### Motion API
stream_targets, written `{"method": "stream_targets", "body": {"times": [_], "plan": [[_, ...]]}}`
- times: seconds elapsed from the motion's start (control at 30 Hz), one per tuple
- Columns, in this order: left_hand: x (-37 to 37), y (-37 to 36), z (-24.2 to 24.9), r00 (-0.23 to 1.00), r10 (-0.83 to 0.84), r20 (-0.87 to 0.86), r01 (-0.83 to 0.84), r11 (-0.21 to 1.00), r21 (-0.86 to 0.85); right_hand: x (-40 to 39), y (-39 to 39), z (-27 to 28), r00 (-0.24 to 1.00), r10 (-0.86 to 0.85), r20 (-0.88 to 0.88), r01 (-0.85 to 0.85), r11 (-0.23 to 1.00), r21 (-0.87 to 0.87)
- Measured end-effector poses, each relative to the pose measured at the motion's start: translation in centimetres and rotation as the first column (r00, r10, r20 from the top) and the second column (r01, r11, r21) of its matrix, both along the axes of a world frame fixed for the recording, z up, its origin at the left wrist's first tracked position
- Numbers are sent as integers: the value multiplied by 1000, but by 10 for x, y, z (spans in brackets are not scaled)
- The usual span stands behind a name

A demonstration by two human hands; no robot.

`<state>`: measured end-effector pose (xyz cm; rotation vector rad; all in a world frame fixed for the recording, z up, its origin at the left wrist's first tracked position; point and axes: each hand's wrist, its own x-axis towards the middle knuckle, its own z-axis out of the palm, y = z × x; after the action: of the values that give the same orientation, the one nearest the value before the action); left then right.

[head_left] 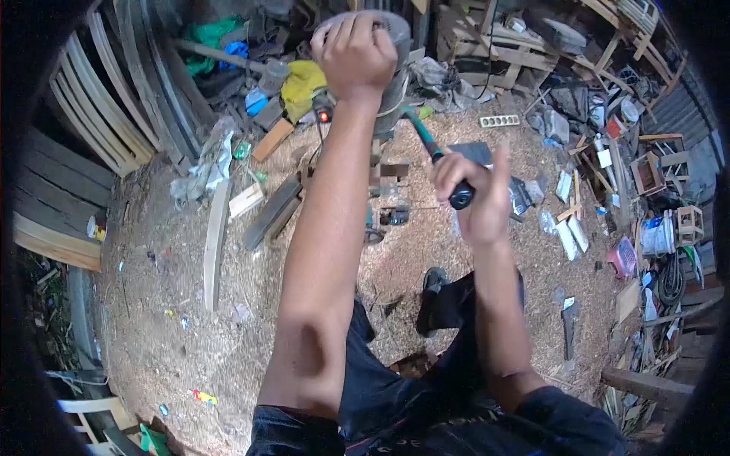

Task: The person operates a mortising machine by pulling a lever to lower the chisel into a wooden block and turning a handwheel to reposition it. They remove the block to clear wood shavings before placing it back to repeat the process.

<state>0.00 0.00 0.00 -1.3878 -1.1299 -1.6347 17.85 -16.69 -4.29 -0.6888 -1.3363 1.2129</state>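
My right hand [473, 186] is wrapped around the black grip of a hammer [426, 134] with a teal shaft, its thumb raised. The teal head end points up and left, beside a grey upright body [394, 95]. My left hand [356, 57] is closed, knuckles up, at a round grey top [397, 29] above that body. What its fingers hold, if anything, is hidden beneath them. My left forearm covers part of the floor and some wooden blocks [392, 172] behind it. A small red light [323, 116] glows beside the left wrist.
Wood shavings cover the floor [167, 304]. A curved wooden piece [216, 245] and a dark beam [275, 211] lie at left. A white power strip [499, 121] lies at the back. Curved boards [91, 114] lean at left; scrap wood [494, 49] and clutter line the back and right.
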Motion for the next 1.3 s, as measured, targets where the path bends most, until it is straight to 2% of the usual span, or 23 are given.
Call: {"method": "stream_targets", "body": {"times": [0.03, 0.07, 0.1, 0.13, 0.17, 0.2, 0.27, 0.3, 0.33, 0.43, 0.53, 0.63, 0.67, 0.7, 0.77, 0.8, 0.93, 1.0, 1.03, 1.07, 1.17, 1.27, 1.3], "plan": [[-1, 7, -4, 1000, -4, 9, 4, 1000, -10, 5, 11, 17, 987, 101, 122, -79, 982, -170], [0, 10, -10, 1000, -10, 18, 10, 999, -35, 2, 20, 38, 936, 150, 317, -29, 934, -356], [1, -5, 6, 999, -19, -29, 17, 998, -53, -7, 12, 57, 885, 130, 448, 6, 957, -290], [2, -6, 7, 1000, -20, -20, 19, 999, -50, -17, 18, 62, 782, 96, 615, 37, 979, -200], [3, -9, 6, 1000, -21, -14, 20, 999, -49, -22, 22, 64, 653, 48, 756, 50, 993, -106], [4, -15, 6, 998, -55, 20, 58, 989, -139, -24, 21, 63, 527, -50, 848, -6, 998, 62], [-1, -27, 7, 991, -127, -36, 121, 982, -145, -24, 16, 68, 267, 93, 959, 60, 992, -112], [-3, -33, 10, 984, -165, -65, 154, 977, -145, -25, 15, 80, 156, 219, 963, 46, 972, -228], [-7, -41, 9, 977, -168, -129, 131, 959, -252, -25, 14, 92, 36, 339, 940, 35, 940, -340], [-15, -47, 7, 955, -126, -269, 43, 955, -295, -17, 11, 72, 199, 183, 963, 170, 961, -218], [-16, -45, 1, 952, -110, -286, 15, 949, -315, -12, 8, 47, 393, 116, 912, 274, 932, -236], [-15, -43, 3, 955, -101, -279, 2, 943, -334, -9, -8, 23, 422, -52, 905, 286, 955, -78], [-12, -46, 0, 958, -102, -268, 1, 936, -352, -9, -14, 22, 451, -11, 893, 236, 966, -107], [-11, -48, -1, 962, -96, -257, -4, 931, -364, -10, -18, 21, 494, 5, 869, 274, 948, -162], [-5, -61, -9, 975, -156, -155, 85, 917, -389, -14, -32, 17, 583, 35, 812, 328, 904, -275], [-1, -70, -14, 977, -188, -101, 134, 909, -395, -12, -32, -2, 511, -38, 859, 352, 921, -168], [3, -124, -52, 977, -211, 10, 184, 829, -528, -11, -40, -32, 644, -102, 759, 355, 918, -178], [3, -150, -76, 958, -272, 88, 273, 783, -559, -7, -40, -42, 608, -100, 788, 342, 928, -147], [4, -163, -93, 960, -257, 112, 268, 723, -637, -9, -42, -41, 593, -101, 799, 337, 932, -132], [4, -173, -113, 963, -232, 135, 258, 662, -704, -10, -44, -36, 596, -34, 802, 349, 911, -220], [6, -211, -146, 977, -132, 166, 204, 380, -902, -12, -49, -61, 646, -135, 751, 374, 914, -158], [5, -225, -169, 947, -114, 299, 318, 228, -920, -11, -53, -67, 631, -166, 758, 340, 937, -78], [6, -227, -176, 953, -104, 284, 301, 236, -924, -12, -56, -69, 629, -154, 762, 341, 935, -92]]}}
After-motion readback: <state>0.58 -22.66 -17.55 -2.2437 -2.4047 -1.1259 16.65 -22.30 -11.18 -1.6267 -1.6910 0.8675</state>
